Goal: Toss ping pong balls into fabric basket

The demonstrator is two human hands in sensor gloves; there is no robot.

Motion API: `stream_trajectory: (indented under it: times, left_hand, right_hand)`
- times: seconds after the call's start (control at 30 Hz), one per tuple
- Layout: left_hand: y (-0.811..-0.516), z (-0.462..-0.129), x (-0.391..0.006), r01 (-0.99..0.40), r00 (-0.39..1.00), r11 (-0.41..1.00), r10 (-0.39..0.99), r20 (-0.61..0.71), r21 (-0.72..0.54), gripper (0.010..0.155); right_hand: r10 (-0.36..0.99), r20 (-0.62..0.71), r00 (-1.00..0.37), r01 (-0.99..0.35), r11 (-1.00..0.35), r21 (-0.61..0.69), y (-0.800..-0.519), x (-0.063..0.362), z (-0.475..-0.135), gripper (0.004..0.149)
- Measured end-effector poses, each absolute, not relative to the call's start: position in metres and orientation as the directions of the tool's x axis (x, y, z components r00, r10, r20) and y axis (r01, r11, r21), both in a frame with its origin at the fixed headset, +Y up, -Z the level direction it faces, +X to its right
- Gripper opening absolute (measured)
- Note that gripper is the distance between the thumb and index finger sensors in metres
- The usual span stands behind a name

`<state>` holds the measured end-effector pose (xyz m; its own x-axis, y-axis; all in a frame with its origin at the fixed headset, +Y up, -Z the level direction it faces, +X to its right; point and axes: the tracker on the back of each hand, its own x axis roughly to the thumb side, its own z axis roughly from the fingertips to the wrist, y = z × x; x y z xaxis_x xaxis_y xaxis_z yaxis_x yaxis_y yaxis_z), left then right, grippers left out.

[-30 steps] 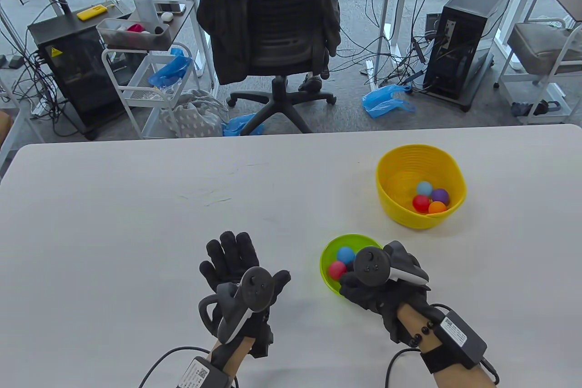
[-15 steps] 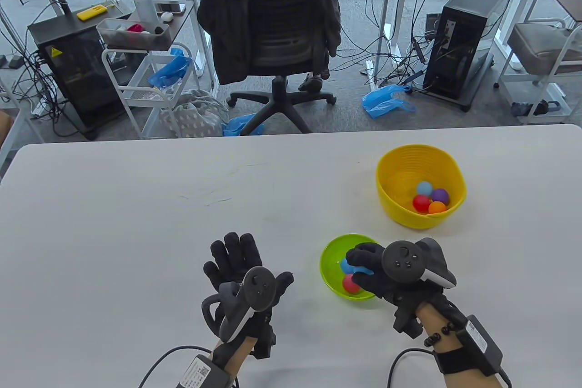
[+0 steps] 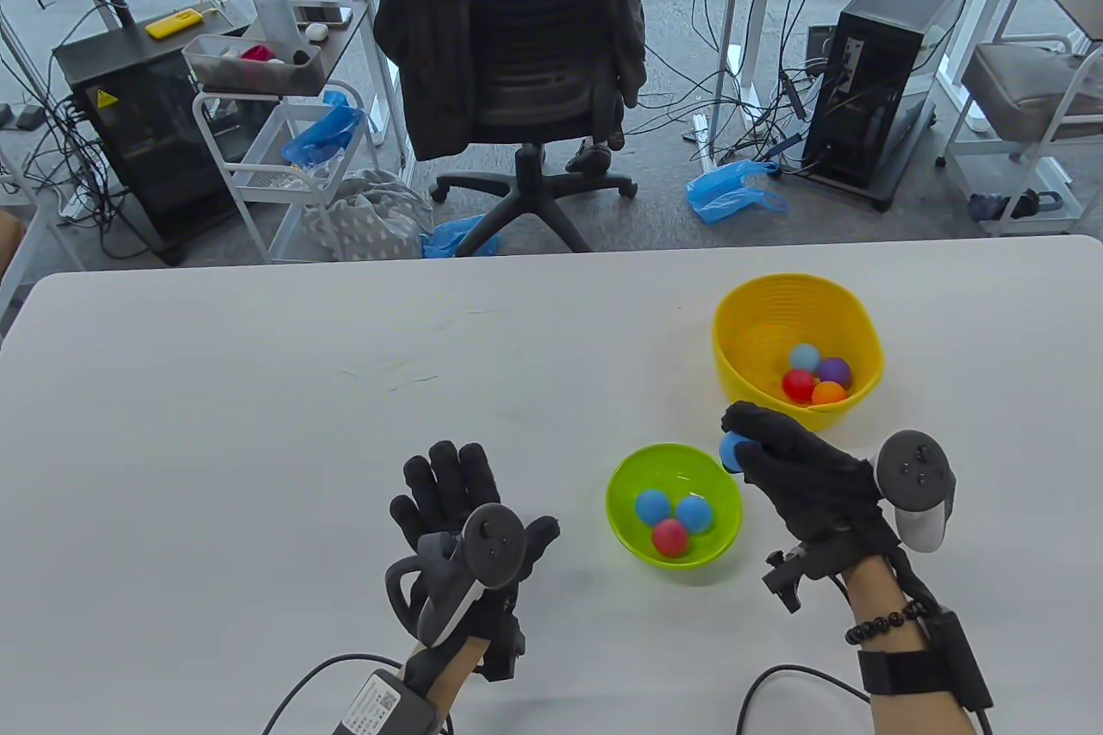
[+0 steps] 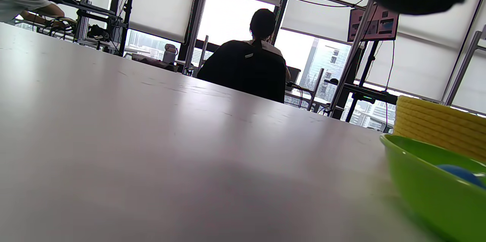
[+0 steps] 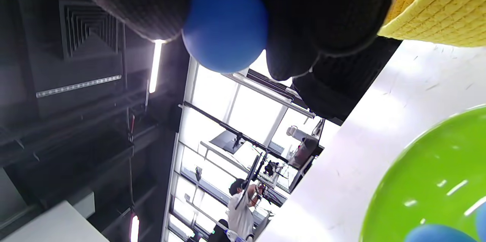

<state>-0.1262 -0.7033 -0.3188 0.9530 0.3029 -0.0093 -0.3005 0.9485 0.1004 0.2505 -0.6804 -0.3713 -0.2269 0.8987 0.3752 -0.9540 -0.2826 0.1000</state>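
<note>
My right hand (image 3: 758, 438) pinches a blue ball (image 3: 732, 449) between the green bowl (image 3: 622, 541) and the yellow fabric basket (image 3: 741, 407), lifted above the table. The right wrist view shows the blue ball (image 5: 225, 26) held in the gloved fingertips (image 5: 292, 60), with the basket (image 5: 436, 10) close by. The green bowl holds two blue balls (image 3: 652, 505) and a red ball (image 3: 669, 538). The basket holds several balls: light blue, purple, red and orange (image 3: 816, 377). My left hand (image 3: 457, 485) rests flat on the table, fingers spread, left of the bowl.
The white table (image 3: 258, 425) spreads wide to the left. A black office chair (image 3: 513, 63) with a jacket stands beyond the far edge. In the left wrist view the green bowl (image 4: 429, 185) and basket (image 4: 440, 120) sit at the right.
My right hand lifted a blue ball out of the green bowl and moved up and right toward the yellow basket. The left hand barely shifted.
</note>
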Motion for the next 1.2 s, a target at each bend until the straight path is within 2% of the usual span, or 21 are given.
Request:
stream_trajectory:
  times: [0.13,0.33,0.67,0.87,0.97,1.2]
  left_hand:
    - [-0.703,-0.319,-0.126,-0.292,0.955,0.951,0.295,-0.010,0.103,0.108]
    - [-0.701,-0.319,-0.127,-0.281,0.958,0.953,0.285,-0.016,0.116,0.108]
    - [-0.700,-0.317,-0.128,-0.260,0.963,0.956,0.267,-0.029,0.136,0.108]
    - [-0.700,-0.318,-0.129,-0.251,0.965,0.957,0.259,-0.043,0.148,0.108]
    - [-0.702,-0.318,-0.126,-0.227,0.972,0.965,0.233,-0.038,0.135,0.108]
    - [-0.701,-0.318,-0.129,-0.246,0.967,0.960,0.253,-0.039,0.136,0.108]
  right_hand:
    - [0.948,0.315,-0.046,-0.991,-0.084,0.108,-0.692,0.267,-0.379,0.052]
    - [0.968,0.232,0.096,-0.994,0.082,0.067,-0.710,0.287,-0.390,0.053]
    - [0.979,0.115,0.166,-0.985,0.170,-0.020,-0.727,0.307,-0.408,0.057]
    - [0.960,0.057,0.273,-0.959,0.268,0.092,-0.731,0.309,-0.423,0.079]
    - [0.953,0.059,0.297,-0.947,0.286,0.144,-0.729,0.307,-0.426,0.083]
    - [0.952,0.104,0.289,-0.952,0.274,0.137,-0.720,0.303,-0.420,0.083]
